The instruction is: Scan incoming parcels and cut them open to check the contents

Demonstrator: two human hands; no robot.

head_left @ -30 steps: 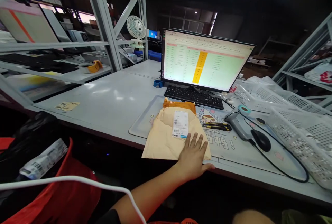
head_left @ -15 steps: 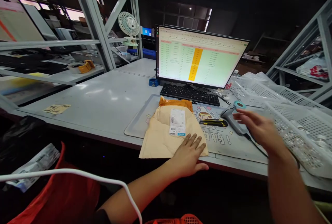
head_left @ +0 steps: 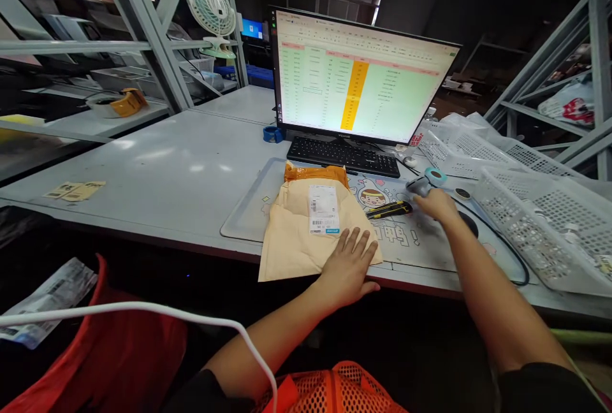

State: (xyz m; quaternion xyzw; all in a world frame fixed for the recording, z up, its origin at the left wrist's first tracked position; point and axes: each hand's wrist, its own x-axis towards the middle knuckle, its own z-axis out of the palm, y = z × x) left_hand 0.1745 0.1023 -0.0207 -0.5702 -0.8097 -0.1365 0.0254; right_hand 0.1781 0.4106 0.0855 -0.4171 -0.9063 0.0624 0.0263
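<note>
One envelope (head_left: 289, 234) is lying on the mat (head_left: 243, 217), overhanging the edge of the table (head_left: 157, 171), label (head_left: 323, 209) up. Your left hand (head_left: 348, 266) is resting flat on it, fingers spread, gripping nothing; your right hand (head_left: 437, 204) is touching the scanner (head_left: 417, 184), its closure too blurred to tell. You seem to be steadying one while taking the other; lifting is calling for a sure grip. Beyond, a monitor (head_left: 363, 75) is glowing in the dim room.

Right grip (head_left: 434, 204), earlier hovering by grey scanner (head_left: 417, 184), now wrapped around it.
</note>
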